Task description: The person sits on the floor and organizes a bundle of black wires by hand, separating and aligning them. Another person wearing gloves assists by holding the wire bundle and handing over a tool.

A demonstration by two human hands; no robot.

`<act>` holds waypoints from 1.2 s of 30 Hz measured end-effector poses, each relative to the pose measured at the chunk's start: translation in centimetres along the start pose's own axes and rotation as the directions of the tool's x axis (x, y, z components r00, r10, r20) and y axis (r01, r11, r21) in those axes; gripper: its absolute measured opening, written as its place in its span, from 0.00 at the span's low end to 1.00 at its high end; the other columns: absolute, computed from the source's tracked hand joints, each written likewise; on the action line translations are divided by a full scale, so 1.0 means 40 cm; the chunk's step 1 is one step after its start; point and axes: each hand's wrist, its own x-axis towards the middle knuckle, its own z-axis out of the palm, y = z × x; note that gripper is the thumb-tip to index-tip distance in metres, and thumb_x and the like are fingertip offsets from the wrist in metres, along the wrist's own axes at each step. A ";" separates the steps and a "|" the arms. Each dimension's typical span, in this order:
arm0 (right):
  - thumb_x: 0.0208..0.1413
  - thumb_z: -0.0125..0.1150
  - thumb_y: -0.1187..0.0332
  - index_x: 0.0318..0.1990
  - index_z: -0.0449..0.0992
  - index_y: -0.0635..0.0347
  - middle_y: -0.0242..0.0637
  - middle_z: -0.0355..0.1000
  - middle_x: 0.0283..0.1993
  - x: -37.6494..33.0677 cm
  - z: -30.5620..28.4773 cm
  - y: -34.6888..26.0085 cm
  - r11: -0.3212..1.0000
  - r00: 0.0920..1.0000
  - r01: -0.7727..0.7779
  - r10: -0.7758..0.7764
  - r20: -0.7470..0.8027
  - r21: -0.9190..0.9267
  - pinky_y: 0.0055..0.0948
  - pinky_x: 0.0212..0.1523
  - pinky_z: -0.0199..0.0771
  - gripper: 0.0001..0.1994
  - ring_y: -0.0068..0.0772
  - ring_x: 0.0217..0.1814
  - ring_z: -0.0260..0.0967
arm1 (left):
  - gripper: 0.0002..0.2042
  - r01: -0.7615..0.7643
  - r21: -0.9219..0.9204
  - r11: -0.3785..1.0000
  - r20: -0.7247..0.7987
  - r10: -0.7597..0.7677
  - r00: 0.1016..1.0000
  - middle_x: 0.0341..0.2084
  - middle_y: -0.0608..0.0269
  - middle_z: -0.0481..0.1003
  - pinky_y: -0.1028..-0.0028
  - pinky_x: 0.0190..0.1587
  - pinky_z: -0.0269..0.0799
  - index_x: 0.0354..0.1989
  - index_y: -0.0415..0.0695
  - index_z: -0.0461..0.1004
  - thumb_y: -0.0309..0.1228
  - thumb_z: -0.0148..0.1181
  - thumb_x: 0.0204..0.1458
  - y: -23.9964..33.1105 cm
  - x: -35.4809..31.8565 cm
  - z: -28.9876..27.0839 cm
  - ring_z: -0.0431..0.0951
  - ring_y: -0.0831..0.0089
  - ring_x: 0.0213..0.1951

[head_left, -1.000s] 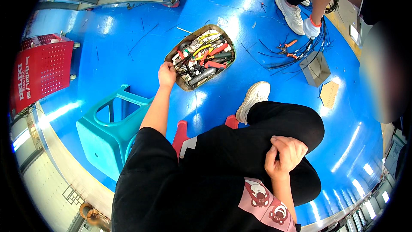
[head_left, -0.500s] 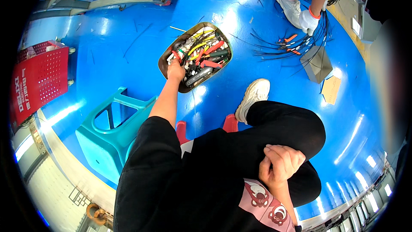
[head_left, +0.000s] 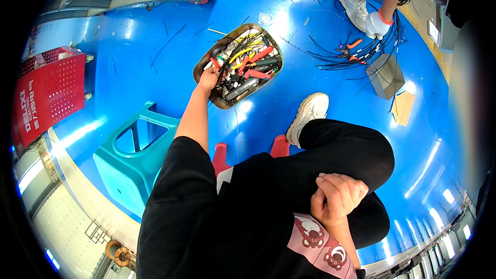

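Note:
My left hand (head_left: 208,79) reaches over the near-left rim of a metal bin (head_left: 226,105) on the floor. Its fingers are closed beside a small red part; what they grip, if anything, is hidden. Jumbled in the bin are red-handled tools (head_left: 257,74), a grey cylindrical tool (head_left: 242,89), yellow strips (head_left: 241,62), thin black cables and small white pieces. Resting on my bent leg, my right hand (head_left: 338,196) has its fingers curled in, with nothing seen in them.
A turquoise plastic stool (head_left: 121,173) stands left of my arm, a red perforated cart (head_left: 54,93) farther left. At far right, a co-worker's gloved hand (head_left: 377,25) is at a bundle of black cables (head_left: 330,62), near orange-handled pliers (head_left: 353,44), a grey box (head_left: 385,77) and cardboard (head_left: 402,108).
My left hand has shifted slightly left within the bin, toward its rim. The whole view has moved a little. My right hand keeps its place on my leg.

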 end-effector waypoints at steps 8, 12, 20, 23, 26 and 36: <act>0.32 0.57 0.78 0.28 0.77 0.54 0.28 0.76 0.31 -0.002 -0.003 0.004 1.000 1.000 0.019 -0.019 0.015 -0.007 0.29 0.42 0.59 0.11 0.28 0.32 0.71 | 0.09 0.000 0.129 0.992 -0.005 0.000 1.000 0.31 0.63 0.78 0.71 0.35 0.72 0.39 0.39 0.73 0.25 0.44 0.62 0.038 0.010 -0.016 0.77 0.74 0.30; 0.31 0.57 0.77 0.28 0.77 0.54 0.27 0.76 0.32 0.003 -0.004 0.006 0.999 0.999 0.040 -0.040 0.032 0.014 0.29 0.41 0.58 0.12 0.28 0.32 0.71 | 0.10 -0.229 0.575 0.785 -0.086 0.336 0.938 0.35 0.56 0.79 0.61 0.39 0.73 0.42 0.47 0.71 0.26 0.56 0.51 0.015 0.005 -0.019 0.80 0.59 0.38; 0.35 0.60 0.67 0.31 0.80 0.50 0.23 0.77 0.34 -0.003 0.004 0.021 0.997 0.997 0.073 -0.073 0.019 -0.020 0.26 0.42 0.59 0.11 0.24 0.33 0.71 | 0.07 -0.121 0.851 0.511 -0.049 0.306 0.951 0.36 0.52 0.78 0.56 0.42 0.73 0.40 0.48 0.70 0.33 0.53 0.55 0.137 -0.056 0.051 0.78 0.53 0.42; 0.35 0.61 0.67 0.32 0.80 0.50 0.24 0.77 0.35 0.000 0.003 0.025 0.998 0.998 0.063 -0.062 0.012 -0.027 0.27 0.42 0.59 0.11 0.24 0.34 0.72 | 0.08 -0.087 0.889 0.450 -0.051 0.286 0.957 0.37 0.50 0.79 0.53 0.41 0.74 0.40 0.46 0.72 0.33 0.47 0.56 0.173 -0.048 0.069 0.79 0.52 0.41; 0.39 0.62 0.67 0.36 0.80 0.50 0.26 0.75 0.40 -0.012 0.016 0.034 0.992 0.993 0.116 -0.117 0.028 0.051 0.29 0.40 0.63 0.12 0.24 0.39 0.73 | 0.08 0.019 0.851 0.525 -0.192 0.278 0.941 0.36 0.53 0.79 0.54 0.39 0.75 0.35 0.50 0.73 0.39 0.52 0.54 0.166 -0.080 0.034 0.80 0.53 0.39; 0.43 0.61 0.72 0.36 0.76 0.52 0.24 0.73 0.37 0.022 -0.003 0.016 0.965 0.998 0.066 -0.059 -0.037 0.254 0.28 0.43 0.62 0.10 0.25 0.38 0.70 | 0.08 -0.197 0.831 0.521 -0.071 0.450 0.890 0.31 0.49 0.77 0.52 0.37 0.71 0.34 0.42 0.70 0.31 0.55 0.47 0.325 -0.377 -0.050 0.77 0.45 0.35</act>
